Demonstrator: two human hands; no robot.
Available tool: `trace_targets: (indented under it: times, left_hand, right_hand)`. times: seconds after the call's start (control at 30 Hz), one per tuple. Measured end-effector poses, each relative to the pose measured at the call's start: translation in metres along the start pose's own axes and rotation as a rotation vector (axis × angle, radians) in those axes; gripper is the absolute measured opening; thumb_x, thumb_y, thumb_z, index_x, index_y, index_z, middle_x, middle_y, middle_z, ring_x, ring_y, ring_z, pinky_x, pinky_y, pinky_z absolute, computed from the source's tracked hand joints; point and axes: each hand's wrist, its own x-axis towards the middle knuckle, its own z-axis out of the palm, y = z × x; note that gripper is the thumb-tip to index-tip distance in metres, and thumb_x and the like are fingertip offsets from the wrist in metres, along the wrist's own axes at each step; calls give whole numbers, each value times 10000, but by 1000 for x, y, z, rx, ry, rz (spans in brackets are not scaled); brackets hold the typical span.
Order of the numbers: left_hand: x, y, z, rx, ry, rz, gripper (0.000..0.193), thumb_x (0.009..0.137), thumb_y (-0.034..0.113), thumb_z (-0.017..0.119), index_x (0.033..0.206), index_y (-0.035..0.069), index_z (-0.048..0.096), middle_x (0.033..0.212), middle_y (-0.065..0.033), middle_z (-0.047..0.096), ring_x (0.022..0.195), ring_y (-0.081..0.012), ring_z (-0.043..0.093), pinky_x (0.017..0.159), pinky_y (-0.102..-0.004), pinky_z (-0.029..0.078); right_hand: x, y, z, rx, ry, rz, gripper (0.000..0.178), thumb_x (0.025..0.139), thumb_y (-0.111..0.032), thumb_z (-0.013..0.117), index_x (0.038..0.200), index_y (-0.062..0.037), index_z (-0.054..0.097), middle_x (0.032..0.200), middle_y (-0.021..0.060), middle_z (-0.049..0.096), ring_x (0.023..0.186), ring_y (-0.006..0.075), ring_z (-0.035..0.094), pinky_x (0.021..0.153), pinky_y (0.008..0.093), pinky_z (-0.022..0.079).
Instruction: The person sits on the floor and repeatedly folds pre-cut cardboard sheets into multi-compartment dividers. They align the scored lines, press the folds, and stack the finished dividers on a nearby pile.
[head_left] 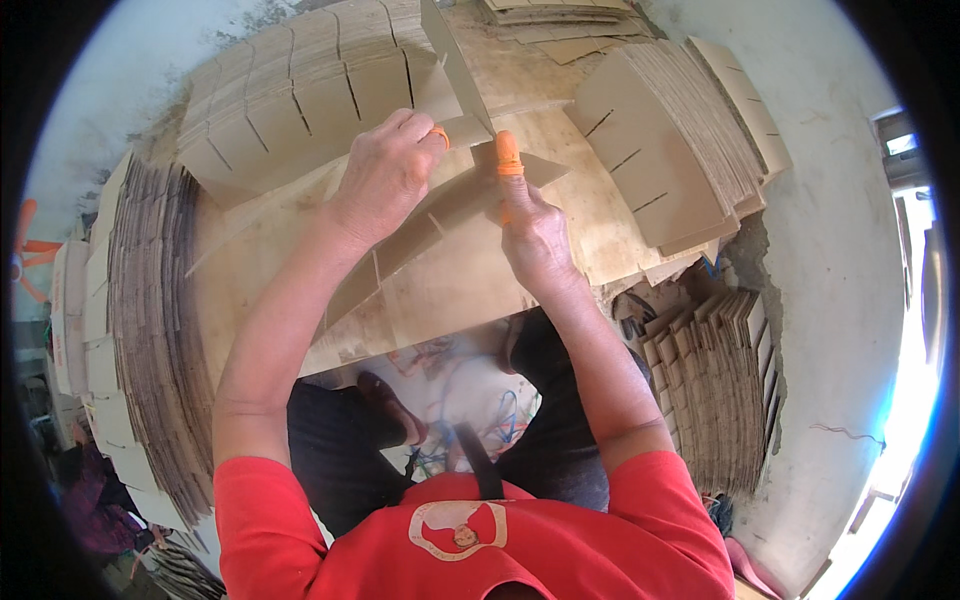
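Note:
My left hand (392,172) is closed, fingers curled into a pinch, with an orange rubber finger cover on one finger. Whatever it pinches is hidden. Beside it, a thin cardboard sheet (458,68) stands upright, nearly edge-on. My right hand (538,238) is closed at the end of a slotted cardboard strip (412,232), its thumb in an orange cover pointing away from me. The strip stretches under both hands across the wooden table (440,305). The right hand's curled fingers partly hide the grip.
Slotted cardboard stacks stand at the far left (300,95) and far right (660,150) of the table. Another stack (150,330) lines the left side, and one (712,385) sits low on the right by the wall (840,300). Flat sheets (560,20) lie at the back.

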Motion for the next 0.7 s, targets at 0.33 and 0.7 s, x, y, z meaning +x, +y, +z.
trace_targets:
  times: [0.33,0.7]
  left_hand:
    - [40,-125,16,-35,-151,-416,513,689,305,843,1044,20,606,981,-103,647,944,-285,621,776,-370,496]
    - [29,-161,80,348,-113,-267,322,810,117,671,1101,94,537,1093,-53,607,1063,-261,567,876,-383,461]
  right_hand:
    - [-2,-11,-8,31,78,-48,925,742,156,470,1553,-202,207,1121,221,630,757,360,646,647,398,553]
    - [-1,-12,-9,100,158,-9,857,742,206,513,1514,-125,344,721,77,572,616,159,561,641,223,487]
